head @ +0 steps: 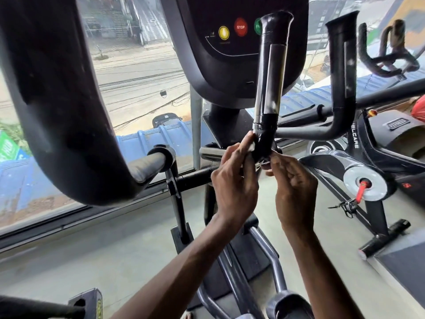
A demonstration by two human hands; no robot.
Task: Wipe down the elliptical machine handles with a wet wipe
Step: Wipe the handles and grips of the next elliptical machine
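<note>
An upright black handle (271, 72) with a chrome sensor strip rises in front of the console. My left hand (234, 178) presses a small white wet wipe (320, 146) against the handle's lower black bend (264, 143), fingers curled around it. My right hand (294, 180) is at the underside of the same bend, fingers closed near the joint; what it grips is hidden. A second upright black handle (340, 72) stands to the right. A thick black moving arm (59, 100) sweeps across the left foreground.
The console (230, 42) with yellow, red STOP and green buttons sits behind the handles. A large window looks onto a street and a blue roof. A spin bike (368, 171) stands to the right. Pedal rails and grey floor lie below.
</note>
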